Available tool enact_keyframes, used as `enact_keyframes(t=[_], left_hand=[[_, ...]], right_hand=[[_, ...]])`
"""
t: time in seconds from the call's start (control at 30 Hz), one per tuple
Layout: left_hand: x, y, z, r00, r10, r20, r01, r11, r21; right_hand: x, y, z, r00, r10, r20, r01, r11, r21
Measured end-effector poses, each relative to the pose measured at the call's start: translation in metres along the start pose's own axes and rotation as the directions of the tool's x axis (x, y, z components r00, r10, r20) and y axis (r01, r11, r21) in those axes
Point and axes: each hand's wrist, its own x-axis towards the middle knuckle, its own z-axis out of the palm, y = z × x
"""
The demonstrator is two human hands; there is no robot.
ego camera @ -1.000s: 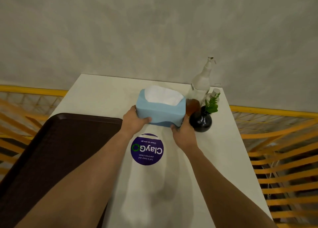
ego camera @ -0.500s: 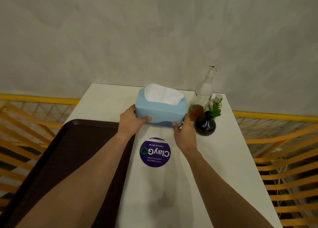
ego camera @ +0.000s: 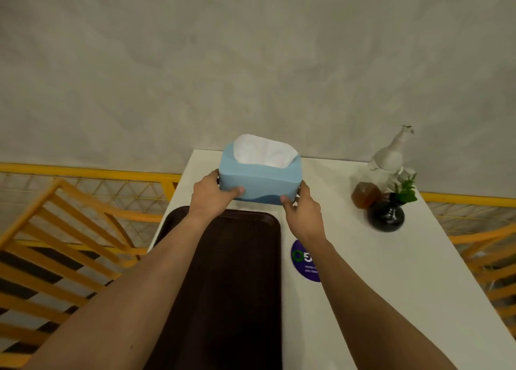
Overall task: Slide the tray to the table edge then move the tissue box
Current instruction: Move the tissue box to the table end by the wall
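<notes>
A light blue tissue box (ego camera: 259,181) with white tissue showing at its top is at the far left end of the white table (ego camera: 391,272), just beyond the tray. My left hand (ego camera: 213,195) grips its left side and my right hand (ego camera: 301,210) grips its right side. Whether the box touches the table I cannot tell. The dark brown tray (ego camera: 237,286) lies along the table's left edge, under my forearms.
A clear bottle with a white spout (ego camera: 389,160), a small jar of brown liquid (ego camera: 365,195) and a round black vase with a green sprig (ego camera: 386,217) stand at the far right. A purple round sticker (ego camera: 303,260) lies beside the tray. Yellow chairs and railing flank the table.
Both hands have carried the tissue box leftward, away from the bottle and vase, to the far left corner past the tray's end. The camera view has turned left.
</notes>
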Motion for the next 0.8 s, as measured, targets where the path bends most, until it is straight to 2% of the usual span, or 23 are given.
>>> enact_keyframes(t=[0.2,0.37,0.8], left_hand=[[0.023,-0.049,-0.060,1.000,-0.007,0.002,0.007,1.000,0.000],[0.038,-0.078,-0.085,0.999,-0.017,0.033,0.018,1.000,-0.016],[0.067,-0.127,-0.092,0.994,-0.044,0.095,0.043,0.999,0.017]], right_hand=[[-0.005,-0.048,0.062,0.999,-0.036,0.019,0.036,0.999,-0.010],[-0.001,-0.061,0.097,1.000,-0.010,0.027,0.012,0.998,-0.061],[0.021,-0.056,0.148,0.993,0.071,0.096,-0.056,0.987,-0.150]])
